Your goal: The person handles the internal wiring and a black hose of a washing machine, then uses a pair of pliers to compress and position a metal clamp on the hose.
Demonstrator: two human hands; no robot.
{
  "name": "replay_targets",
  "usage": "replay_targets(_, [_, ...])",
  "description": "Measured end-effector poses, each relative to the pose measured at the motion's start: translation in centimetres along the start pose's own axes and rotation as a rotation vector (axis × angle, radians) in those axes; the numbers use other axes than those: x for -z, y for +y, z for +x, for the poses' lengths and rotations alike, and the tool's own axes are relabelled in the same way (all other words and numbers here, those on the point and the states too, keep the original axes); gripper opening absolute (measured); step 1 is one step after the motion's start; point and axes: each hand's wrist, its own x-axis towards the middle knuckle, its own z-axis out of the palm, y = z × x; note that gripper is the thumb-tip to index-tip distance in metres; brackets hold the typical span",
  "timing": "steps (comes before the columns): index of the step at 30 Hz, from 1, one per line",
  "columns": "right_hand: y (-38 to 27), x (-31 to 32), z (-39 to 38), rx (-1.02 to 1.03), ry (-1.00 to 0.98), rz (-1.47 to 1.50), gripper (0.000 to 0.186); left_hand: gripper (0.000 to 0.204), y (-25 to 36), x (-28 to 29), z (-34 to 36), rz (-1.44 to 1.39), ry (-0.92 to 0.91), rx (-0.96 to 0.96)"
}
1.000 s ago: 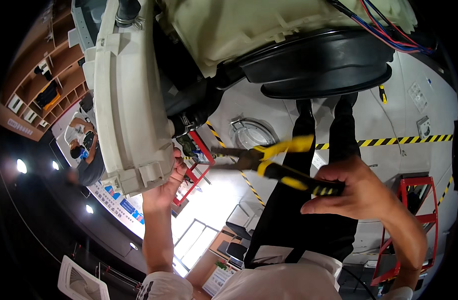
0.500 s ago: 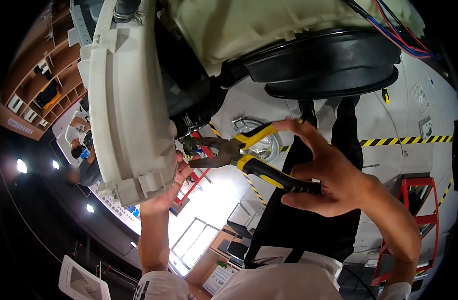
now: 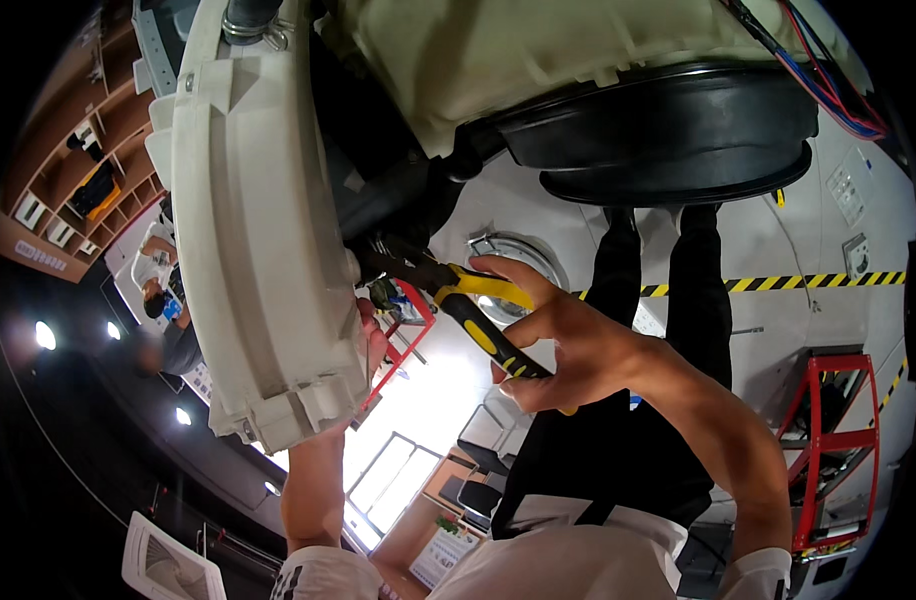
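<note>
In my right hand is a pair of pliers with yellow-and-black handles. My fingers and thumb go round the two handles, which stand somewhat apart. The dark jaws reach the wire clamp on a black hose, beside a large white plastic housing. Whether the jaws grip the clamp cannot be made out. My left hand is at the lower right side of the housing; a few fingertips show past its edge, the rest is hidden. A black hose runs up from the clamp.
Overhead right hangs a round black rubber gasket under a cream plastic tub. Coloured wires dangle at the upper right. A round glass door lies on the floor. A red metal frame stands at the right. Another person is far left.
My right hand has moved left and carried the pliers' jaws from below the clamp up to it. The handles have come closer together. The housing sits slightly lower in view.
</note>
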Motion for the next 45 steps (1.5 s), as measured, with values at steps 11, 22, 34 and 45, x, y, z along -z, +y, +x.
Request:
replay_targets(11, [-2.9, 3.0, -0.5, -0.032, -0.184, -0.529, 0.034, 0.037, -0.2, -0.1, 0.1, -0.087, -0.122, 0.065])
replay_targets(22, [-8.8, 5.1, 1.2, 0.049, -0.143, -1.015, 0.032, 0.037, -0.3, -0.2, 0.2, -0.065, -0.133, 0.055])
replay_targets(34, [-11.5, 2.9, -0.6, 0.078, -0.224, -0.951, 0.026, 0.040, -0.1, 1.2, 0.2, -0.127, -0.104, 0.017])
replay_targets(45, [-7.8, 3.6, 1.4, 0.167, -0.003, -1.266, 0.012, 0.040, 0.4, 0.9, -0.1, 0.000, -0.084, 0.029])
